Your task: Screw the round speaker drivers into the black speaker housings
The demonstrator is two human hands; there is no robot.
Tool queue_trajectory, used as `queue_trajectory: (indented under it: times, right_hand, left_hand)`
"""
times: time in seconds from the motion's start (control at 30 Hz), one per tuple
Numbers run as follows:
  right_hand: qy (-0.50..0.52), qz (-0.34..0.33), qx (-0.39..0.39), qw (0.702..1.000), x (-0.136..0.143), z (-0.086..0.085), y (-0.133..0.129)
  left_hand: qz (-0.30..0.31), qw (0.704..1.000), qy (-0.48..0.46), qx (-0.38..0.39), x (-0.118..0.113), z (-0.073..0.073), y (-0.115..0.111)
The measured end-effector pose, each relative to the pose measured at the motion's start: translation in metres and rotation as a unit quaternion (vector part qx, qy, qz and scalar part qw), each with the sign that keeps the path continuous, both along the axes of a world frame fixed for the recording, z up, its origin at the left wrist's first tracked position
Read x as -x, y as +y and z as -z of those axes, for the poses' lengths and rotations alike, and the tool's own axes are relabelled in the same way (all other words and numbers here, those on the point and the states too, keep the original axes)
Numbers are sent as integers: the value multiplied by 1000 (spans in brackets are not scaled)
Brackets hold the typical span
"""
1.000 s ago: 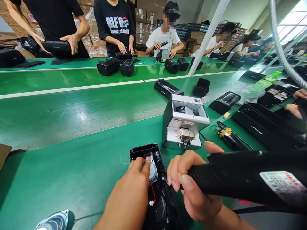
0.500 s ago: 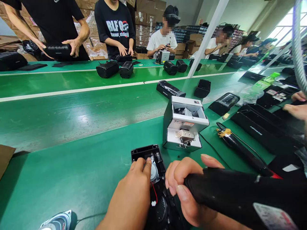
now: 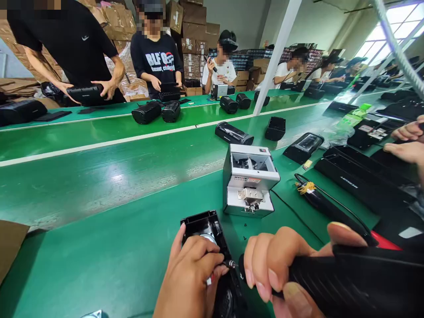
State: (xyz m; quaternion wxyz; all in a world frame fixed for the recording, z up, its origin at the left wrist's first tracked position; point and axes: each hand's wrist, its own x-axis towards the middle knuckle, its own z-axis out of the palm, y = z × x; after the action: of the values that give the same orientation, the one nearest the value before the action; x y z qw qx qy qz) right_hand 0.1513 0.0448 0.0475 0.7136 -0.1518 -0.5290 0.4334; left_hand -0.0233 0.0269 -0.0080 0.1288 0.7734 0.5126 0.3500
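My right hand (image 3: pixel 285 260) wraps around a black electric screwdriver (image 3: pixel 367 280) lying sideways, its bit (image 3: pixel 231 264) toward the left. Thumb and fingertips of my left hand (image 3: pixel 192 269) pinch together right at the bit's end; what is between them is too small to make out. Beneath that hand lies an open black speaker housing (image 3: pixel 199 218). A round speaker driver (image 3: pixel 209 237) inside it is mostly covered by my fingers, and a white connector shows under them. Behind the housing stands a grey screw feeder (image 3: pixel 252 176), with small dark screws (image 3: pixel 245 238) on the green mat nearby.
Another black corded tool (image 3: pixel 326 205) lies right of the feeder. Black speaker cases (image 3: pixel 304 148) and a long black housing (image 3: pixel 351 176) are farther right, near another person's hands (image 3: pixel 407 141). A cardboard flap (image 3: pixel 11 247) is at left. Co-workers stand across the green conveyor (image 3: pixel 99 172).
My left hand has moved from the speaker driver to the screwdriver's bit, fingers now pinched. My right hand with the screwdriver has shifted right and slightly down. The camera view has tilted up.
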Motion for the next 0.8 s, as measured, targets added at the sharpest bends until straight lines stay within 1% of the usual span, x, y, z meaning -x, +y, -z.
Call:
queue_trajectory:
  times: [0.07, 0.13, 0.17, 0.3, 0.37, 0.53, 0.67, 0.8]
  right_hand:
    - [13, -17, 13, 1000, -1, -1, 0]
    - [22, -28, 17, 999, -2, -3, -1]
    - [22, -32, 16, 999, -2, -4, 0]
    - [25, -27, 20, 999, 0, -9, 2]
    - [35, -18, 28, 999, 2, -11, 4]
    - [40, -4, 28, 999, 4, -15, 8]
    - [31, 7, 27, 999, 4, -19, 9]
    - [39, 9, 35, 999, 1, -19, 9]
  left_hand:
    - [27, 999, 17, -6, 5, 5, 1]
    - [62, 997, 49, -1, 10, 8, 1]
    - [60, 997, 52, 3, 12, 8, 1]
    - [-25, 999, 18, 34, 6, 9, -4]
    - [-49, 998, 1, 37, 1, 10, -6]
    - [-50, 999, -5, 16, -1, 14, -7]
    - [-51, 998, -31, 12, 2, 16, -6]
    - [-38, 998, -50, 0, 4, 17, -5]
